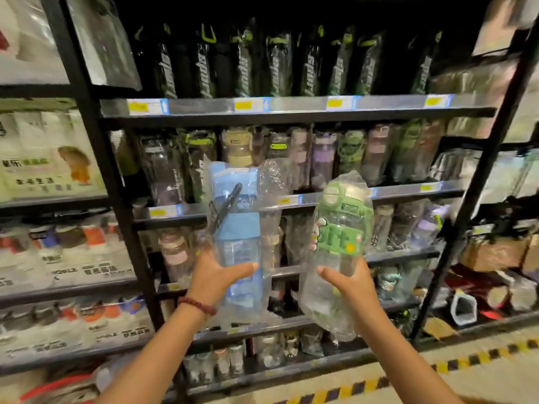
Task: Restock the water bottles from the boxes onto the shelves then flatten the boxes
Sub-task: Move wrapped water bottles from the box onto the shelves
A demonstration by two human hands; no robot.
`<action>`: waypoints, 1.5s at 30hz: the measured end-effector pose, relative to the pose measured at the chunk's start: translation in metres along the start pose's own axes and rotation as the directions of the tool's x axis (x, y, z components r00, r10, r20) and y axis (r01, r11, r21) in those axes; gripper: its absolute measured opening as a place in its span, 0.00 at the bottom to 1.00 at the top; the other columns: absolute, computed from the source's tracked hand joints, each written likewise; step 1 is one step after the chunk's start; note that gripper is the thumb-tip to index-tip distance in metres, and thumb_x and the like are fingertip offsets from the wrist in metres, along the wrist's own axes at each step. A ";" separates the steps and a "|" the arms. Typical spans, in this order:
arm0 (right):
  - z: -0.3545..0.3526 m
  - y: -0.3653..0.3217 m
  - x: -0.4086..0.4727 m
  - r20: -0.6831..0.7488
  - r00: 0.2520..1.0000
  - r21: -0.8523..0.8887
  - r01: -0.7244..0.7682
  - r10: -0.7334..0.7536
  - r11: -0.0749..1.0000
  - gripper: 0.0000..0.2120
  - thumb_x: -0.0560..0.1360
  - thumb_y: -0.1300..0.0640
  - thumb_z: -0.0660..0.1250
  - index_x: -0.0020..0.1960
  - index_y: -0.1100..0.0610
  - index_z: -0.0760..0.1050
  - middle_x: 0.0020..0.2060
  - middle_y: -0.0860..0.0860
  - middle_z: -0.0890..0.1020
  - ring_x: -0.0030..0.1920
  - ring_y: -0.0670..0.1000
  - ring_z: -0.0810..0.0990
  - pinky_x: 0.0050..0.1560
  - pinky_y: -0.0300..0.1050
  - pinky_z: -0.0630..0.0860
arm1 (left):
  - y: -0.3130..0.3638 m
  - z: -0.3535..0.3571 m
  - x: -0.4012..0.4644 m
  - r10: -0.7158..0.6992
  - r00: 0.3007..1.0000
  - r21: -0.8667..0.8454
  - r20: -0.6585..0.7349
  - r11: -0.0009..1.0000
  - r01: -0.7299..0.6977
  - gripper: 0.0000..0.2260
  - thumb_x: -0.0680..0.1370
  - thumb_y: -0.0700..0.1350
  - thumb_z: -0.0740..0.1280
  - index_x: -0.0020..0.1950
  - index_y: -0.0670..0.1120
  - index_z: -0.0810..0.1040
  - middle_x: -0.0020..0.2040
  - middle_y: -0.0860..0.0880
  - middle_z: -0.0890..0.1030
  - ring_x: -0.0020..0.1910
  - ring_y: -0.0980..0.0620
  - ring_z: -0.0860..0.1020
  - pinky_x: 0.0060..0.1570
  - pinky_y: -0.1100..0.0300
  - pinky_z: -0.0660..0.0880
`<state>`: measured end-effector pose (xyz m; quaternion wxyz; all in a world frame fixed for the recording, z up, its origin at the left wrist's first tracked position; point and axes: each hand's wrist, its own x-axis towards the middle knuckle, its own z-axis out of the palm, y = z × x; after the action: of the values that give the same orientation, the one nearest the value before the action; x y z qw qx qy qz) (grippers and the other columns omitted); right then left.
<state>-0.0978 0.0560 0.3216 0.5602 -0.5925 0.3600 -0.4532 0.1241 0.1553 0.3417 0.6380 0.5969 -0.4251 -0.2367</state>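
**Two wrapped bottles raised to the shelves**

Both forearms reach up from six o'clock, and each of the hands carries one bottle in front of the rack. At about nine o'clock of the pair, the left hand (217, 277), a bead bracelet (197, 305) on its wrist, wraps the lower body of the blue bottle (236, 228), thumb across the front and fingers hidden behind the loose clear wrap. At three o'clock, the right hand (348, 282) cups the green bottle (339, 228) in the same way, thumb forward, its bag hanging slack below the palm. Both bottles stand roughly upright, apart from each other, and neither touches a shelf yet.

Behind them the middle shelf (408, 189) is packed with similar wrapped bottles; the row of tall black bottles (277, 65) at twelve o'clock looks full too. No box shows in this view.

Judging from this, the step in hand is placing these two. To do it well, look for a matching colour or a gap first; the blur makes gaps hard to pick out. Set one bottle at a time, base first, gripping the bottle itself rather than the slippery wrap. Slide it back gently so neighbours do not topple, and keep the label facing out.
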 end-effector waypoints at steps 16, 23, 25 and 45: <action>-0.173 0.021 0.172 -0.037 0.999 -0.069 0.013 -0.016 0.998 0.42 0.56 0.43 0.75 0.67 0.49 0.66 0.59 0.47 0.77 0.57 0.49 0.77 0.50 0.46 0.76 | -0.016 0.220 0.132 0.047 0.998 -0.008 0.040 0.999 -0.046 0.31 0.59 0.37 0.80 0.56 0.54 0.71 0.52 0.56 0.78 0.45 0.71 0.78 0.44 0.74 0.76; -0.191 0.019 0.245 0.003 1.000 -0.106 0.027 -0.027 0.994 0.47 0.53 0.40 0.77 0.68 0.49 0.66 0.60 0.49 0.77 0.58 0.51 0.78 0.54 0.53 0.77 | -0.021 0.254 0.189 0.011 0.999 0.018 -0.042 1.000 -0.010 0.43 0.52 0.53 0.78 0.66 0.48 0.71 0.60 0.50 0.79 0.58 0.55 0.78 0.56 0.58 0.75; -0.189 0.019 0.265 0.014 1.000 -0.095 0.027 -0.025 0.995 0.46 0.52 0.42 0.78 0.67 0.49 0.67 0.59 0.50 0.78 0.57 0.51 0.79 0.55 0.55 0.78 | -0.025 0.260 0.207 0.012 0.998 0.054 -0.054 0.998 -0.009 0.45 0.51 0.54 0.78 0.67 0.48 0.70 0.61 0.50 0.77 0.60 0.53 0.76 0.60 0.55 0.74; -0.184 0.020 0.426 -0.026 0.994 -0.292 0.095 -0.107 0.952 0.42 0.54 0.45 0.74 0.65 0.49 0.65 0.57 0.43 0.76 0.57 0.46 0.76 0.55 0.44 0.73 | -0.067 0.319 0.366 -0.069 0.988 -0.153 -0.136 0.987 0.048 0.42 0.50 0.54 0.79 0.61 0.41 0.75 0.55 0.43 0.81 0.54 0.45 0.80 0.56 0.47 0.76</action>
<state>-0.1282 -0.4062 0.3515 0.4358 -0.6763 0.4034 -0.4358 0.0673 -0.3316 0.3490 0.7021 0.5747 -0.3423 -0.2440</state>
